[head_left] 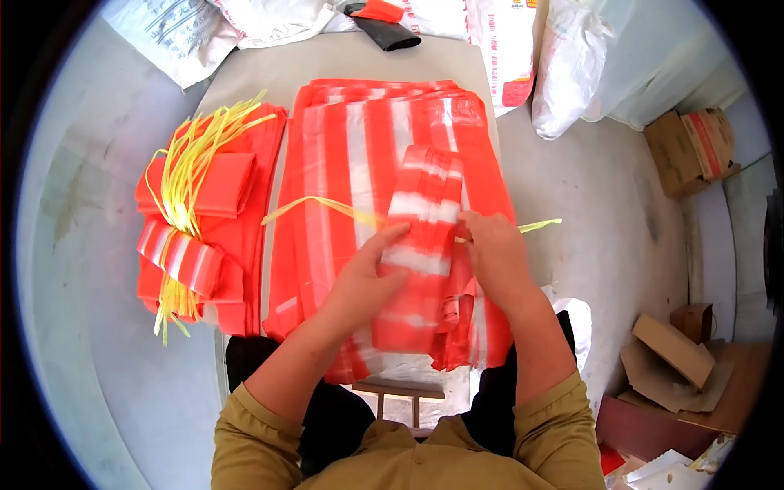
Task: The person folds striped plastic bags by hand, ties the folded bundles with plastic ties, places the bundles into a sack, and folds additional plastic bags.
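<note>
A folded bundle of red-and-white striped plastic bags [420,208] lies lengthwise on a larger flat stack of the same bags [327,163]. My left hand [367,278] grips the bundle's left edge, thumb and fingers bent against it. On the other side my right hand [494,249] has its fingers curled at the bundle's right edge; its fingertips are partly hidden. A yellow tie strip [322,206] runs across the stack and under the bundle, and its far end sticks out beyond my right hand. Loose folds of bag [457,318] hang below the bundle.
To the left lie red folded bags [216,184], a tied striped roll [184,257] and a bunch of yellow strips [184,175]. White printed sacks [273,16] and a black-and-red item [384,28] sit at the table's back. Cardboard boxes [674,351] stand on the right.
</note>
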A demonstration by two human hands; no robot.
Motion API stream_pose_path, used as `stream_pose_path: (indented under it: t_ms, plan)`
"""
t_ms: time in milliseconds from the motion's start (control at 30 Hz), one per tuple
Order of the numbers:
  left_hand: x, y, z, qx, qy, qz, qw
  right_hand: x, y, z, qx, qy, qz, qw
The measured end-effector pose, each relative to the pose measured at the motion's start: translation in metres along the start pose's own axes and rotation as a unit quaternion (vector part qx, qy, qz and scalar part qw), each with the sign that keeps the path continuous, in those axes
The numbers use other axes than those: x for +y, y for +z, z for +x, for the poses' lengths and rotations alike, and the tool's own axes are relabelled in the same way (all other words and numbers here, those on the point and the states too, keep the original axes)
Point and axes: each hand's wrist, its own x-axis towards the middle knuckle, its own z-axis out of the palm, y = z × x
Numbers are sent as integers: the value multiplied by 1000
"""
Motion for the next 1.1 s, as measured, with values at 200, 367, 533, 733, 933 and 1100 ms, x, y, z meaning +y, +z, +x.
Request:
stream_pose_path:
  t_ms: [200, 367, 533, 733, 933, 1100]
  plan:
    - [-4, 7, 15, 2, 47, 6, 999, 25, -24, -10, 3, -20, 0, 1000]
    - [36, 12, 4, 22, 5, 355, 935, 33, -34, -15, -2, -1, -2, 1000]
    - [30, 5, 2, 95, 126, 565, 810, 38, -44, -11, -67, 14, 43, 997]
    - [18, -9, 14, 104, 185, 598, 773, 38, -56, -14, -194, 37, 296, 935]
    - [27, -15, 18, 95, 176, 609, 768, 28, -40, -8, -170, 39, 422, 890]
    - [28, -15, 18, 90, 190, 609, 765, 25, -36, -3, -212, 76, 504, 834]
